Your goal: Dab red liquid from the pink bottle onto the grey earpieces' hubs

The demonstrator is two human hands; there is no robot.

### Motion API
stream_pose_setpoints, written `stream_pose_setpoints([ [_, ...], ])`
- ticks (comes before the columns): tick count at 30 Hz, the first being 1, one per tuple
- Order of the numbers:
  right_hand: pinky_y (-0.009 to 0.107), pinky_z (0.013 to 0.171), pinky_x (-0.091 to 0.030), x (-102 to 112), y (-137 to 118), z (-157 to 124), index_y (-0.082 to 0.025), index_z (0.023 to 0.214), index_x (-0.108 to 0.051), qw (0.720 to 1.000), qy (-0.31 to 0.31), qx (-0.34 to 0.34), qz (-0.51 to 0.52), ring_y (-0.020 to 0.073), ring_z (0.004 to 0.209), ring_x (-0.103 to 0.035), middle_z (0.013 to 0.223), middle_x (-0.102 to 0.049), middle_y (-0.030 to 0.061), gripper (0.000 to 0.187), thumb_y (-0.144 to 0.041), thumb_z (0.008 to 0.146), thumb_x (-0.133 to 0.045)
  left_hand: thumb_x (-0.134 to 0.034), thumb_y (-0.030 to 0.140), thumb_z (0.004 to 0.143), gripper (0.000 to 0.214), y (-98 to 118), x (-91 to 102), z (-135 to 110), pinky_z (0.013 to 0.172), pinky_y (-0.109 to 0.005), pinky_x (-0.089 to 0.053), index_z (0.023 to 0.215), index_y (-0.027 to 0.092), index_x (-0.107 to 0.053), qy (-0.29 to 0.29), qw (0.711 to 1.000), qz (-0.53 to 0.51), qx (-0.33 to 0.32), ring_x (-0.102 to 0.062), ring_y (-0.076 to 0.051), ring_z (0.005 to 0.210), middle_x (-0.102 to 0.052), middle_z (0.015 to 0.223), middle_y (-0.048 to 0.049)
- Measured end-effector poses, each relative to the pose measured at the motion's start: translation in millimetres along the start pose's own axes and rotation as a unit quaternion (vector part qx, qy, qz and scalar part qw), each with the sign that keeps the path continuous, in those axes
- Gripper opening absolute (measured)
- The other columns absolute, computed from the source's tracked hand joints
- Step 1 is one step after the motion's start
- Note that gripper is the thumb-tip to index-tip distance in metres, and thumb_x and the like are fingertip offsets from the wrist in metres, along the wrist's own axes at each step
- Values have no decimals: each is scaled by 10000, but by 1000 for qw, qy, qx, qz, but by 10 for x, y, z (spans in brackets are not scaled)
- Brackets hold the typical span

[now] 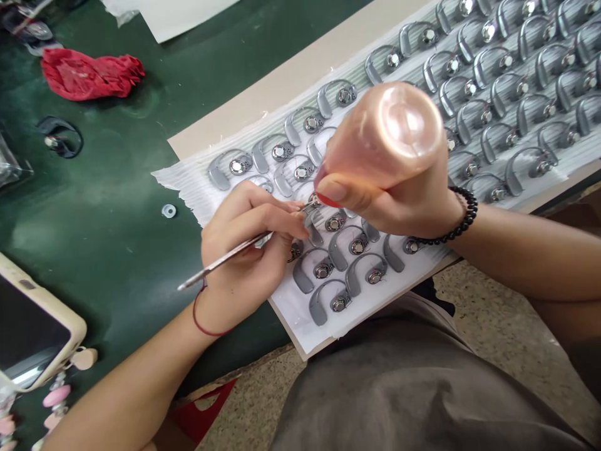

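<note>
My left hand (253, 244) pinches a thin metal tool (220, 260), probably tweezers, low over the foam-covered board. Its tip is at one of the grey ear-hook earphone parts (313, 199). In my right hand (413, 207) is a translucent pinkish bottle (380, 134), tipped with its base toward me and its front end down by the tool's tip. My thumb lies along the bottle's side, and the bottle's mouth is hidden. Several more ear-hook parts (323, 269) with round silver pieces and thin wires lie in rows on the white foam sheet (305, 338).
On the green table (141, 250) lie a red crumpled cloth (91, 74), one separate dark ear-hook part (61, 138) and a small ring (169, 211). A phone (37, 326) with a beaded strap is at the left edge. White paper (178, 15) lies at the far side.
</note>
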State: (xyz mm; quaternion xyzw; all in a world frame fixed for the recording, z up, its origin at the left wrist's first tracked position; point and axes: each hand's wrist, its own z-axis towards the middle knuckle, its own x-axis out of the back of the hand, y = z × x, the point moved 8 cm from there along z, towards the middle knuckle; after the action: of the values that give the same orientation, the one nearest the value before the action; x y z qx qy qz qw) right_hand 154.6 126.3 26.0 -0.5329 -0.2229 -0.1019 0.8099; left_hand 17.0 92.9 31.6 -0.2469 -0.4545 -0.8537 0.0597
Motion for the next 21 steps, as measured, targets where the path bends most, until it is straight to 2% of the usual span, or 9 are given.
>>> stream_pose_setpoints([
  [2, 289, 602, -476, -7, -41, -1, -163, 609, -462, 999, -3, 24, -46, 132, 599, -555, 547, -489, 9, 403, -527, 741, -572, -620, -38, 698, 197, -18, -1, 0, 687, -229, -507, 677, 158, -625, 4, 1000, -6, 0, -586, -77, 733, -561, 736, 9],
  [8, 220, 545, -427, 48, -60, 9, -163, 686, -533, 995, 30, 26, -86, 72, 537, -503, 574, -500, -18, 374, -525, 687, -624, -628, -29, 695, 193, -38, 8, -2, 677, -237, -503, 677, 163, -624, 12, 1000, -14, 5, -582, -73, 713, -548, 733, 19],
  [14, 186, 551, -425, -11, -50, 17, -158, 716, -529, 996, 0, 38, -83, 57, 565, -523, 610, -524, -31, 402, -556, 708, -587, -630, -6, 705, 173, -23, 18, 3, 686, -221, -497, 668, 163, -616, 9, 1000, 12, 5, -579, -72, 752, -563, 742, 17],
  [21, 191, 508, -370, 30, -87, -6, -170, 703, -484, 992, 29, 62, -104, 47, 517, -461, 564, -465, -40, 348, -506, 752, -562, -633, 16, 709, 171, -59, 6, -3, 670, -244, -508, 660, 178, -612, 6, 1000, 11, 28, -585, -81, 729, -564, 735, 27],
])
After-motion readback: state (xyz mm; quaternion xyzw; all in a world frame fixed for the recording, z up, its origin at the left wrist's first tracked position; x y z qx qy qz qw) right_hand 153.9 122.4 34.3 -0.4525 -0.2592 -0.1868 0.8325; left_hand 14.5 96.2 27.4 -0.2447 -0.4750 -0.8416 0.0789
